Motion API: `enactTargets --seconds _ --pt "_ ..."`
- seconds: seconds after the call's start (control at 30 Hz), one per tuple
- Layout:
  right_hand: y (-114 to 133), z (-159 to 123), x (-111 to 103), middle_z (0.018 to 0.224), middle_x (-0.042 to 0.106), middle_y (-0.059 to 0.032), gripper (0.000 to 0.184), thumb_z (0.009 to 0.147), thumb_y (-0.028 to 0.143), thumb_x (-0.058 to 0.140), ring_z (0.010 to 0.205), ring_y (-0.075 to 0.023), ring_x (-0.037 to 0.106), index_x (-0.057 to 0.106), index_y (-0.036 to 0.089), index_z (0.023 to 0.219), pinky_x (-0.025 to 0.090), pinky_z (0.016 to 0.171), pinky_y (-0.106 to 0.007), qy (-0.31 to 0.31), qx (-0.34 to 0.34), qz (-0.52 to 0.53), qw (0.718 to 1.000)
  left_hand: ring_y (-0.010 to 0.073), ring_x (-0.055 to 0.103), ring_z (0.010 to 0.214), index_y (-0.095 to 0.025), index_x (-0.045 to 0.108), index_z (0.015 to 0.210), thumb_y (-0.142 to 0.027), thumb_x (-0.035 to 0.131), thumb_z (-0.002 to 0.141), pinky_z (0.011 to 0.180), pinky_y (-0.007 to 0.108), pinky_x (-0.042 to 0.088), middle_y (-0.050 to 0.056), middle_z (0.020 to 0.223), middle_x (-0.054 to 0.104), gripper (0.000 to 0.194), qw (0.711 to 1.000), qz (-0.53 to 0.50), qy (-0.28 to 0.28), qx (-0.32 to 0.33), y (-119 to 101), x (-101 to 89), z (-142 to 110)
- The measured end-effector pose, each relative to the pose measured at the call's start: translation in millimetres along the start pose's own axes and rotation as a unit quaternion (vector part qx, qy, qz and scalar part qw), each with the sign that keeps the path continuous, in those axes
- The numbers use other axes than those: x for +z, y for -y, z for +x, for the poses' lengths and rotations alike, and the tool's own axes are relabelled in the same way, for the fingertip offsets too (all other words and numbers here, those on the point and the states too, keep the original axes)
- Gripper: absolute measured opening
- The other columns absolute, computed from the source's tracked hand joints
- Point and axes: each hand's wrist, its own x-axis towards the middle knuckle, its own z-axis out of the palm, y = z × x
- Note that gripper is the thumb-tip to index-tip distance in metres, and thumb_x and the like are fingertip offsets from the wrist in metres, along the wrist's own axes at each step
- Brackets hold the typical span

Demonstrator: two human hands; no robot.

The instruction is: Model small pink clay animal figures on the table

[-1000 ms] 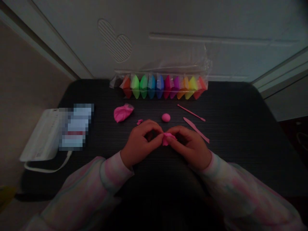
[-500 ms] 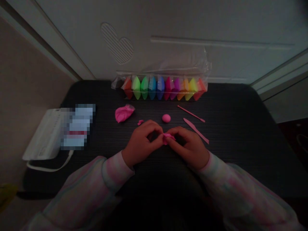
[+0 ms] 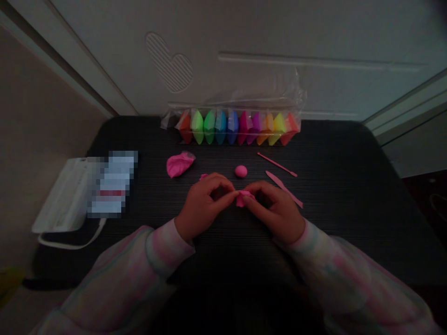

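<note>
My left hand (image 3: pixel 204 204) and my right hand (image 3: pixel 277 209) meet at the middle of a black table (image 3: pixel 349 195). Both pinch one small flat piece of pink clay (image 3: pixel 242 197) between thumb and fingertips. Just beyond my fingers lies a small pink clay ball (image 3: pixel 240 170). A tiny pink scrap (image 3: pixel 203 177) shows at my left knuckles. Further left lies a pink clay packet (image 3: pixel 179 164), torn open.
A clear bag with a row of coloured clay packets (image 3: pixel 237 125) stands at the table's far edge against a white door. Two pink modelling tools (image 3: pixel 282 186) lie right of my right hand. A white device with a cable (image 3: pixel 66 195) sits at the left edge.
My fingers have shifted slightly on the pink clay piece, turning and pressing it. Nothing else on the table has moved.
</note>
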Motion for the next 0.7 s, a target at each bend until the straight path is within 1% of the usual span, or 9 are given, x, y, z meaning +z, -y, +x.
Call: enactTargets --seconds 0.23,0.4,0.5,0.7 --pt "-0.8 1.2 -0.1 0.073 0.061 -0.0010 0.010 0.081 0.026 0.054 0.067 -0.0123 0.055 0.059 0.018 0.081 0.043 0.063 -0.026 -0.008 0.004 0.019 1.000 0.0104 0.057 0.072 -0.017 0.064 0.075 -0.018 0.058 0.077 0.066 0.023 0.044 -0.001 0.075 0.064 0.006 0.999 -0.008 -0.006 0.044 2.0 -1.1 0.2" --pt "-0.8 1.1 -0.9 0.074 0.062 -0.0013 0.010 0.081 0.027 0.053 0.067 -0.0124 0.056 0.059 0.018 0.081 0.043 0.062 -0.026 -0.010 0.008 0.020 1.000 0.0113 0.059 0.078 -0.018 0.065 0.082 -0.017 0.054 0.080 0.076 0.025 0.044 0.001 0.081 0.066 0.011 0.999 -0.001 0.009 0.039 3.4 -1.5 0.9" --pt "-1.3 1.0 -0.3 0.074 0.062 -0.0009 0.010 0.081 0.026 0.054 0.066 -0.0120 0.056 0.059 0.018 0.081 0.043 0.062 -0.026 -0.013 0.008 0.025 1.000 0.0114 0.059 0.078 -0.018 0.066 0.082 -0.017 0.055 0.079 0.074 0.025 0.045 0.001 0.083 0.067 0.011 1.000 -0.007 0.009 0.027 4.1 -1.6 0.8" --pt "-3.9 1.1 0.9 0.071 0.061 0.0002 0.010 0.080 0.027 0.055 0.064 -0.0111 0.054 0.059 0.018 0.081 0.042 0.060 -0.025 -0.018 0.008 0.028 0.999 0.0097 0.057 0.068 -0.019 0.065 0.072 -0.018 0.063 0.073 0.062 0.022 0.043 -0.003 0.071 0.064 0.003 0.998 -0.051 -0.006 0.024 5.2 -1.0 0.6"
